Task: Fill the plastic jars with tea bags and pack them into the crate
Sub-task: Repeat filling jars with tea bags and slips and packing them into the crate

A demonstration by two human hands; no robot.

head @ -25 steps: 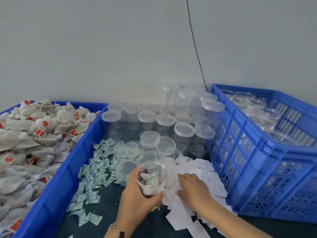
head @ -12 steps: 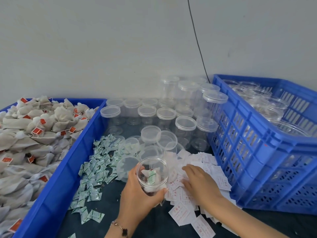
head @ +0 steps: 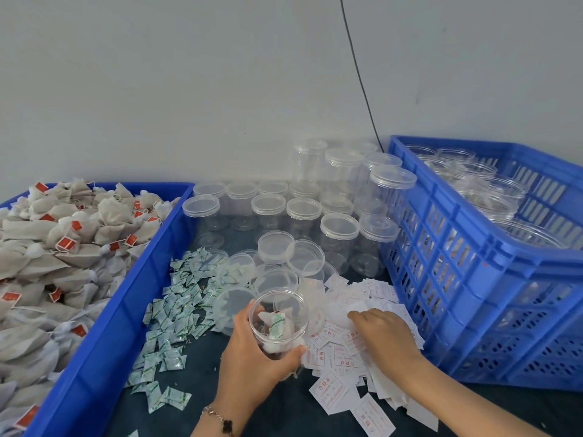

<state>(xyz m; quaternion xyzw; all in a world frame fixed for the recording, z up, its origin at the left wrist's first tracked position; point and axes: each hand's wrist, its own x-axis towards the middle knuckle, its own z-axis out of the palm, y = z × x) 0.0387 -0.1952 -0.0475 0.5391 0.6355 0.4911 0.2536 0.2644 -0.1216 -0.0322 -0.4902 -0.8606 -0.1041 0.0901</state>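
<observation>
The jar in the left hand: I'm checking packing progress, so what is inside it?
Inside the open jar, gripped by the left hand, lie white tea bags and one green-printed sachet. The palm hides the jar's lower part, so no count.

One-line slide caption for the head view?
Left hand holds an open jar of tea bags while right hand rests on white paper slips beside the blue crate.

one head-worn camera looks forward and down from close above a dark table [head: 195,402], facing a pale wall [head: 189,89]. the wide lens bends the edges. both hands enter from the bottom edge, a blue bin [head: 104,335] lies left, a blue crate [head: 473,279] right.
</observation>
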